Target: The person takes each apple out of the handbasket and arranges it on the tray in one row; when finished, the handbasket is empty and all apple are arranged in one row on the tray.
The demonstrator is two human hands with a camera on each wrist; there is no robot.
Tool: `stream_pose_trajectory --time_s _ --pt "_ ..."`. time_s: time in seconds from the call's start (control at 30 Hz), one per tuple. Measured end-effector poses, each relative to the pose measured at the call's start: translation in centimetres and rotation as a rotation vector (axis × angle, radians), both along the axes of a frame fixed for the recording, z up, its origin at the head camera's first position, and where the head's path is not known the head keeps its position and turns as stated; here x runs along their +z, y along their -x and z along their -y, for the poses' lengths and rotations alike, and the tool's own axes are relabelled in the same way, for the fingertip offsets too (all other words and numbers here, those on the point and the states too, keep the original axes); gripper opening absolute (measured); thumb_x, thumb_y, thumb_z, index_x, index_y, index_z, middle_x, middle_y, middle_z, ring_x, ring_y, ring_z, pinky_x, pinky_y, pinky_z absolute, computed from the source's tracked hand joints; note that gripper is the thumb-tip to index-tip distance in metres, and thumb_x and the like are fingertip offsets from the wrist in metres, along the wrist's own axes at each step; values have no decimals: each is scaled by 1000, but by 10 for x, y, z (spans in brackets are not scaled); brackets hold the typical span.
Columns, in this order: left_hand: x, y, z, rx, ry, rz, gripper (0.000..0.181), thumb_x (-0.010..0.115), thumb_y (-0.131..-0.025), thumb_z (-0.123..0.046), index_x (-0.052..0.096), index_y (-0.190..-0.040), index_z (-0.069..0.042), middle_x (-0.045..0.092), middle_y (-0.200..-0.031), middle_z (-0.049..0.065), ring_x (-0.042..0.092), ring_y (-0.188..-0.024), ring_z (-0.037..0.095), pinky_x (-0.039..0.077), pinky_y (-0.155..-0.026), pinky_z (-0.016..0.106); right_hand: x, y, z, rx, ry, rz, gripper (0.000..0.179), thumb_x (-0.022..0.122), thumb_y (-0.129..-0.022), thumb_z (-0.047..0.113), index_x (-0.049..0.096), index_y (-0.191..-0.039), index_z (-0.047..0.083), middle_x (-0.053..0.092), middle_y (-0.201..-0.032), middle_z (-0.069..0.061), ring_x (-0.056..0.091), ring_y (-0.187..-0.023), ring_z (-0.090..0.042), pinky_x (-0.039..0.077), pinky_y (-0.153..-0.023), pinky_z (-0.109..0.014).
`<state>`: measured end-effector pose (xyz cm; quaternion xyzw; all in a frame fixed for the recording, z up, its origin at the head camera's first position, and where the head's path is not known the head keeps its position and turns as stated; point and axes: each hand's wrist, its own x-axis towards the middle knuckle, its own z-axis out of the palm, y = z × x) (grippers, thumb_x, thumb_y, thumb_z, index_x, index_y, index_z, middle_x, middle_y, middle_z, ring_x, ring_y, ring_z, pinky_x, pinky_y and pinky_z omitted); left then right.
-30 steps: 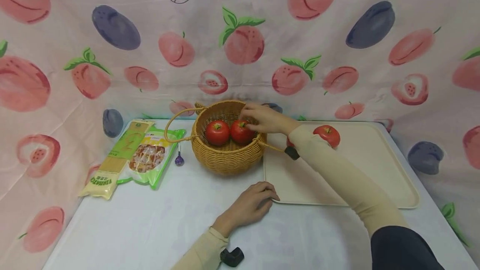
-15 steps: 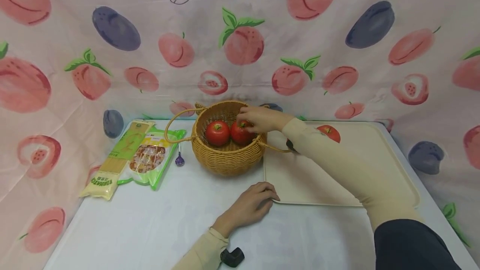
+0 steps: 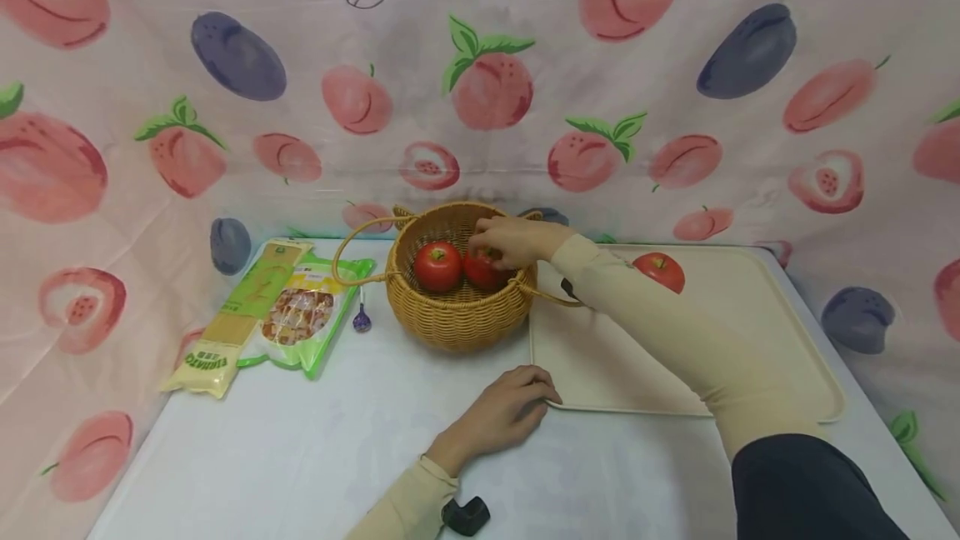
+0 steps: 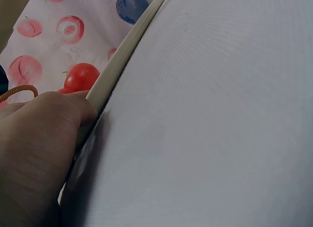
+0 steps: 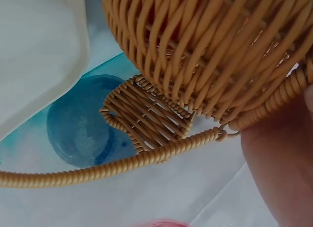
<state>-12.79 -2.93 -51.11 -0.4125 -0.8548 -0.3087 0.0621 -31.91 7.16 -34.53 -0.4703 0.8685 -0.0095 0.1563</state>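
A brown wicker basket [image 3: 453, 327] stands at the back middle of the table, with two red apples in it. One apple [image 3: 438, 267] lies at the left. My right hand [image 3: 517, 242] reaches over the rim and grips the right apple [image 3: 482, 273] from above, partly covering it. In the right wrist view the basket's weave [image 5: 210, 51] fills the top, and part of the hand [image 5: 279, 158] shows at the right; its fingertips are hidden. My left hand [image 3: 498, 411] rests on the table, its fingers touching the near left corner of a cream tray [image 3: 720, 340].
Another apple [image 3: 660, 272] lies on the tray, partly behind my right sleeve. Left of the basket lie a pack of noodles [image 3: 240, 315] and a green-edged food bag [image 3: 300, 311]. A small purple charm [image 3: 362, 320] hangs near the basket's left handle [image 3: 337, 261]. A fruit-print cloth backs the table.
My right hand has shifted slightly left and farther over the right apple, its fingers now covering more of it. The left hand, the basket and the tray stay in place.
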Motion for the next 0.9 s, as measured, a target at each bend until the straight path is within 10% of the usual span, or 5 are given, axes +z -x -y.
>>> stream_pose_trajectory --time_s 0.5,0.9 --pt "-1 0 -1 -11 3 -28 20 54 -94 -17 65 -109 -26 54 -116 -9 50 -115 5 41 -100 24 -13 4 16 0 -177 -109 41 59 -91 16 51 -131 23 49 -117 -11 54 -80 -21 43 -68 -32" --pt "0 1 -1 4 -4 -13 21 55 -93 -17 64 -109 -25 55 -117 -9 50 -116 6 42 -100 25 -18 5 22 6 -217 -72 53 70 -85 27 50 -134 31 54 -130 -5 45 -117 -33 41 -97 -43"
